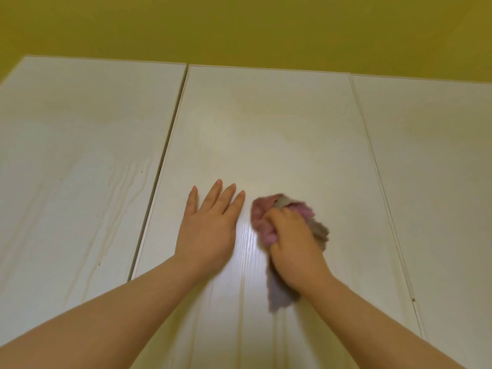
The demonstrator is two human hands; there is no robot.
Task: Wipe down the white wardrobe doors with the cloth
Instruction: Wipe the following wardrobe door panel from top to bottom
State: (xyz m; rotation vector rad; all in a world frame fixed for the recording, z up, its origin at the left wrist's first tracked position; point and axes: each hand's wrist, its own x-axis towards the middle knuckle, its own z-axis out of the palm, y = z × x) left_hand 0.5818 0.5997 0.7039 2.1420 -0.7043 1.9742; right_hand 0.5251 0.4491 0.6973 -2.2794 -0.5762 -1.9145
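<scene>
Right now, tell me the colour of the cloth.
The cloth is pinkish purple with grey-brown parts, seen in the head view, gripped by the right hand.

Wardrobe doors (266, 134): white wood-grain, faintly glossy. Cloth (262, 222): fuzzy pink-grey fabric. Wall (239, 27): matt yellow.

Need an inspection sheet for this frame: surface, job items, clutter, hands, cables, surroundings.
Surface: middle door, white with wood grain and a glare patch between the hands; left door and right door flank it, with narrow gaps between.
Job's things: cloth, pink-grey, bunched against the middle door.
Clutter: nothing seen.
Hands: left hand flat on the middle door, fingers straight; right hand grips the cloth.
Cables: nothing seen.
Surroundings: wall, yellow, above the doors.
</scene>
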